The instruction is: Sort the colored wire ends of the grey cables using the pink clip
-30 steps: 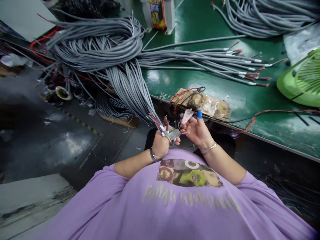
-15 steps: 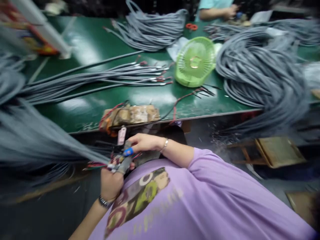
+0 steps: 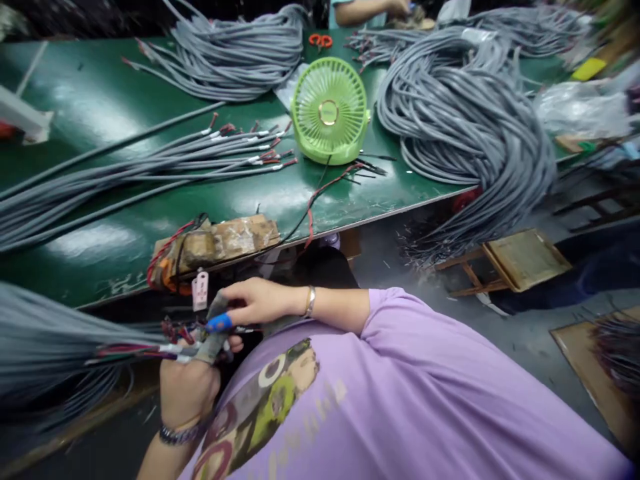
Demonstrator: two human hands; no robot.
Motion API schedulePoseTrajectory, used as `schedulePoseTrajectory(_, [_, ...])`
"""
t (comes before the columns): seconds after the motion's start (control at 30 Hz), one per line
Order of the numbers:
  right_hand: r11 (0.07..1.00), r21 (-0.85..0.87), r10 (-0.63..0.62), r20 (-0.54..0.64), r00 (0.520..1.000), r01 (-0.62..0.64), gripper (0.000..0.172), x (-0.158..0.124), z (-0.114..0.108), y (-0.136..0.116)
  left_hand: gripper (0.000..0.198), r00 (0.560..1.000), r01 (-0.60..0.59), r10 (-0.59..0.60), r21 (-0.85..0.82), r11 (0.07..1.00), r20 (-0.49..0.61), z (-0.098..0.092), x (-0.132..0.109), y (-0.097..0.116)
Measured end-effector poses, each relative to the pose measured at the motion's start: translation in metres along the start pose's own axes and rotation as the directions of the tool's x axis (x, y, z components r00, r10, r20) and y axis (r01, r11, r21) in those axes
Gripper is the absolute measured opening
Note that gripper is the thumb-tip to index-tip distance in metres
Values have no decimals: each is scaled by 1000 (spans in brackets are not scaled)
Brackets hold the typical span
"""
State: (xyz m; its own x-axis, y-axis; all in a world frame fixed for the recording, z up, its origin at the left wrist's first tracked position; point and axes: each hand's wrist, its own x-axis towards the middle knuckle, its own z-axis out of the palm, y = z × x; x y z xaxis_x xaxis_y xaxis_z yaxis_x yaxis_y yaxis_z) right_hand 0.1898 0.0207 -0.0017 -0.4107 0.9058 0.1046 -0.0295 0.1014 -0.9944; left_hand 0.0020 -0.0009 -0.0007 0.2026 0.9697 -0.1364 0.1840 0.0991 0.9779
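Low on the left, my left hand [image 3: 190, 390] is closed around grey cable ends with white sleeves and coloured wires [image 3: 135, 349]. Grey wrapping covers one or more of its fingers. Against it, my right hand [image 3: 260, 300] is closed in a pinch at the short coloured wires, with a blue cover on the thumb and grey wrapping on a finger. The exact fingertip contact is partly hidden. The cable bundle [image 3: 45, 340] runs off to the left. Just above my hands, a pink-and-white tag [image 3: 201, 291] hangs below a taped block [image 3: 240, 239] at the table edge.
On the green table [image 3: 125, 267] lie grey cables [image 3: 165, 163], a coil [image 3: 240, 53], a green fan [image 3: 329, 112], orange-red rings [image 3: 321, 41] and a large coil [image 3: 465, 113] drooping over the edge. A wooden stool [image 3: 527, 259] stands at right. Another person's arm [image 3: 363, 12] is across the table.
The view has shifted right, so table items and my hands appear further left. Coloured wires beside my left hand now show more fully. Both hands remain together at the cable ends.
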Motion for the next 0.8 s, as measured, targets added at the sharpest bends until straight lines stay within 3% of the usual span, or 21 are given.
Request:
schedulePoseTrajectory(0.07, [992, 124, 47, -60, 997, -39, 37, -4, 3, 9, 22, 991, 44, -59, -131, 990, -118, 7, -4, 6])
schedulePoseTrajectory(0.17, [940, 330, 116, -72, 991, -86, 48, -8, 12, 17, 27, 986, 53, -91, -251, 966, -141, 12, -4, 11])
schedulePoseTrajectory(0.27, [884, 462, 144, -139, 980, -64, 48, -10, 21, 18, 26, 989, 71, -101, -257, 964, -107, 10, -4, 9])
schedulePoseTrajectory(0.5, [875, 448, 179, 55, 982, -184, 46, -4, 21, 2, 16, 981, 159, -149, -75, 984, 123, -4, -5, -1])
schedulePoseTrajectory(0.6, [858, 469, 199, 74, 977, -210, 41, -3, 22, -7, 20, 982, 179, -168, -140, 974, 87, 0, -8, 1])
schedulePoseTrajectory(0.67, [851, 481, 238, 7, 971, -212, 35, -3, 22, -7, 27, 986, 162, -164, -225, 961, 8, 4, -8, 3])
schedulePoseTrajectory(0.7, [851, 481, 283, -83, 956, -210, 33, -2, 21, -5, 30, 985, 163, -174, -262, 951, -18, 5, -8, 4])
schedulePoseTrajectory(0.8, [790, 567, 434, -251, 865, -232, 33, -1, 19, 4, 37, 983, 140, -172, -352, 925, -61, 6, -8, 6])
